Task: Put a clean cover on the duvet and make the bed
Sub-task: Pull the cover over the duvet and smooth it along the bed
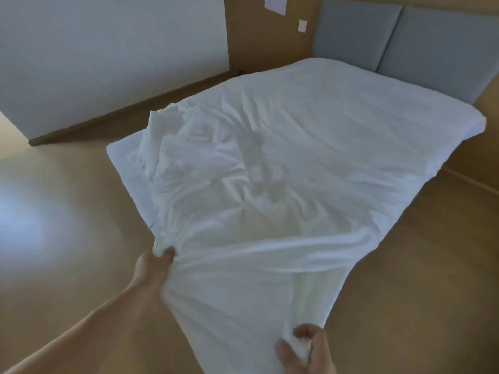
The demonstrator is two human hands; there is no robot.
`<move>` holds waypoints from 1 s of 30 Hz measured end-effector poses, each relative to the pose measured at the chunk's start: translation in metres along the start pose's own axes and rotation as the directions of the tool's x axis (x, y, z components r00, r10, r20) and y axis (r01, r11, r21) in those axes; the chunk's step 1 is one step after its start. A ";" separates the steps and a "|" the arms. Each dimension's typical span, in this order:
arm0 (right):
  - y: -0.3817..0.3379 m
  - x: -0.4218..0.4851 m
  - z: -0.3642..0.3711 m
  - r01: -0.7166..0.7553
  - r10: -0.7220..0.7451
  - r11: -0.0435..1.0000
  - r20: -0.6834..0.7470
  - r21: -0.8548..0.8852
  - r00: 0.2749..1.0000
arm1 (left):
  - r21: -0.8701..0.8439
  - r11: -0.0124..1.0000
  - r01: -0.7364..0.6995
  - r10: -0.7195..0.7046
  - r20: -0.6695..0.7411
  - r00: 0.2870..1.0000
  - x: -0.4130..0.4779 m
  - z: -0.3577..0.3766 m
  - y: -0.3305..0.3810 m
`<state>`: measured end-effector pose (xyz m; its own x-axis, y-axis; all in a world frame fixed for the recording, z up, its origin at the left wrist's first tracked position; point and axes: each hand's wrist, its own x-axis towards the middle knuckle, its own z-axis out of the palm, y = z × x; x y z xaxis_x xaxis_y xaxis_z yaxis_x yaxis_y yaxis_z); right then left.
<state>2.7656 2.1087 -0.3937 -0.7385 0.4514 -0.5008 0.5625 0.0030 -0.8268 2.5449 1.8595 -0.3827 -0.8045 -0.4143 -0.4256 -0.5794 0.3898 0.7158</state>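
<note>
Both hands pinch the near edge of the crumpled white fabric duvet cover: left hand, right hand. It drapes over the white mattress; bare tan floor lies open on both sides.

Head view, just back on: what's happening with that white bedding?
A person stands at the foot of the low white bed, holding the near edge of the white fabric duvet cover lifted. The left hand pinches one bunched spot, the right hand another. The cover lies over the bed toward the grey padded headboard, crumpled at its left side.
</note>
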 end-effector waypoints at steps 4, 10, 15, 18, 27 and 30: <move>0.092 0.017 0.045 -0.104 0.094 0.986 -0.080 -0.131 0.992 | 0.298 0.954 0.045 -0.090 0.139 0.986 -0.030 0.021 -0.097; 0.158 -0.006 0.040 -0.234 0.279 0.909 0.087 -0.346 0.956 | 0.395 0.915 -0.088 -0.072 0.373 0.925 -0.024 0.048 -0.120; 0.192 -0.034 0.039 -0.299 0.363 0.856 0.079 -0.421 0.928 | 0.484 0.844 -0.230 0.026 0.392 0.920 -0.013 0.030 -0.161; 0.220 -0.063 0.041 -0.334 0.348 0.866 -0.032 -0.372 0.937 | 0.438 0.865 -0.245 0.049 0.412 0.910 -0.015 0.014 -0.201; 0.190 -0.017 0.117 -0.414 0.482 0.545 -0.131 -0.729 0.866 | 0.588 0.648 -0.484 -0.447 0.808 0.383 0.008 0.025 -0.243; 0.146 0.013 0.185 -0.304 0.397 0.543 -0.080 -0.783 0.914 | 0.496 0.647 -0.579 -0.413 0.866 0.281 0.056 -0.004 -0.217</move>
<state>2.7698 1.9500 -0.5680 -0.4224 0.4850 -0.7658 0.8209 0.5629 -0.0963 2.6264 1.7482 -0.5599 -0.0999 0.4353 -0.8947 0.0255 0.9000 0.4351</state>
